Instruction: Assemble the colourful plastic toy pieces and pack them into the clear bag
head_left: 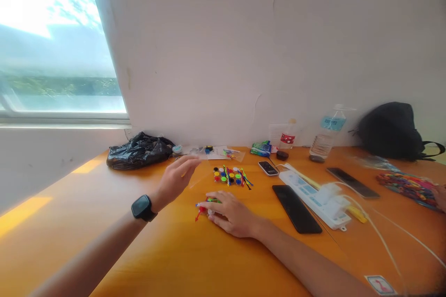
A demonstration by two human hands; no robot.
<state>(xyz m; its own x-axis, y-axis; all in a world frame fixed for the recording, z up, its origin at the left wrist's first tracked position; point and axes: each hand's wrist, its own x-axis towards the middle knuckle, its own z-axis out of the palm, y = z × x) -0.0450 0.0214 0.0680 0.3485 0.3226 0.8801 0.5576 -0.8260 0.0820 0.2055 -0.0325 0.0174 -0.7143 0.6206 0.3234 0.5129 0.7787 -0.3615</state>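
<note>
My right hand (230, 213) rests on the orange table (146, 250), fingers curled over a small cluster of coloured plastic pieces (204, 209) in red, white and green. My left hand (179, 177), with a black watch (142, 208) on the wrist, hovers above the table with fingers stretched out and holds nothing. Just beyond both hands lies a group of coloured round caps and thin sticks (232, 176). Part of what the right hand covers is hidden under its fingers.
A black plastic bag (137, 151) lies at the back left. Two phones (296, 209) (268, 168), a white power strip (317, 199) with cables, a water bottle (327, 134), a black backpack (390, 132) and a colourful packet (407, 184) sit to the right. Another person's hand (442, 195) shows at the right edge.
</note>
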